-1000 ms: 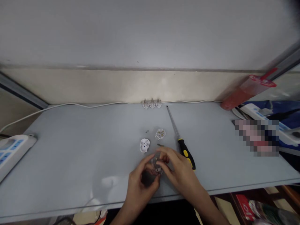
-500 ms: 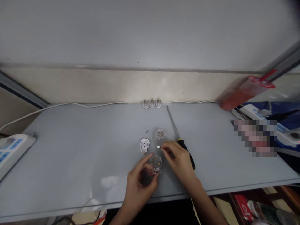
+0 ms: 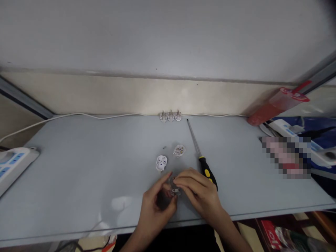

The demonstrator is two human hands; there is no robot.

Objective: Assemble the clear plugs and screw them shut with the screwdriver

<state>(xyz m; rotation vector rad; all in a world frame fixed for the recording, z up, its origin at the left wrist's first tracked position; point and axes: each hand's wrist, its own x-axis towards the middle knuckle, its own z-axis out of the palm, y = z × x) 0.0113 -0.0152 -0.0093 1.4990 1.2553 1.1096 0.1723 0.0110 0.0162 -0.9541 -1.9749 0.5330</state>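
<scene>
Clear plastic plug body (image 3: 174,188) with a bit of metal showing inside is sitting right between both hands, just above the near edge of the pale grey surface (image 3: 78,168), so that's where the action is. The left hand (image 3: 156,204) is curled shut around the plug body from below and from the left, with the thumb and forefinger up against its side. The right hand (image 3: 200,191) comes in from the other side with its fingertips pinched down on top of the same piece. Whether there's something tiny between those fingertips, honestly can't tell, it's too small. Just past the hands, a small white plastic plug cover (image 3: 161,162) lies flat on the surface. A second clear plug half with brass contacts (image 3: 179,151) is a little further back and to the right of it. A tiny dark screw (image 3: 164,147) lies near those two. Right beside the right hand there's a long screwdriver with a black and yellow handle (image 3: 207,172), its thin shaft pointing away toward the wall. At the back edge, three small clear plugs with their pins up (image 3: 170,116) stand in a row, touching a thin white cable (image 3: 105,116) that runs along the wall. Way off on the left edge is a white power strip with blue sockets (image 3: 13,163), and far right a tilted red plastic cup (image 3: 273,105).
</scene>
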